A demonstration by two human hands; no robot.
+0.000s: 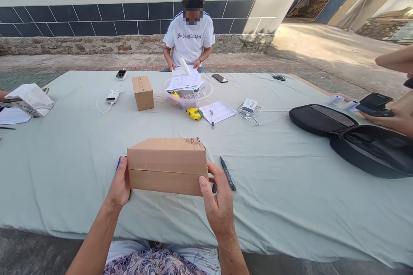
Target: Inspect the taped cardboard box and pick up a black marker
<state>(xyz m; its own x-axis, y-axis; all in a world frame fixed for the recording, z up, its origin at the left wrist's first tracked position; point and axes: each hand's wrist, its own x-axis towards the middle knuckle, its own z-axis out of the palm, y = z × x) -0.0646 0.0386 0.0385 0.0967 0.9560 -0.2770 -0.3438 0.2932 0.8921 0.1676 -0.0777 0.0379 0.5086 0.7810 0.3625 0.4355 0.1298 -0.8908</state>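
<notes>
Cardboard box (pixel 167 166) sat lengthwise between the two hands on the cloth-covered table (pixel 77 180), left hand (pixel 120 185) pressed on its left end and right hand (pixel 217 200) on its right end, fingers clamped on it, a black pen (pixel 227 173) just beyond the right fingers.

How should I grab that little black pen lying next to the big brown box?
Probably from above, at the middle of its barrel. The black pen lies flat on the cloth-covered table, right of the cardboard box, so a pinch grip across its thin body suits it. The right hand is nearest.
</notes>
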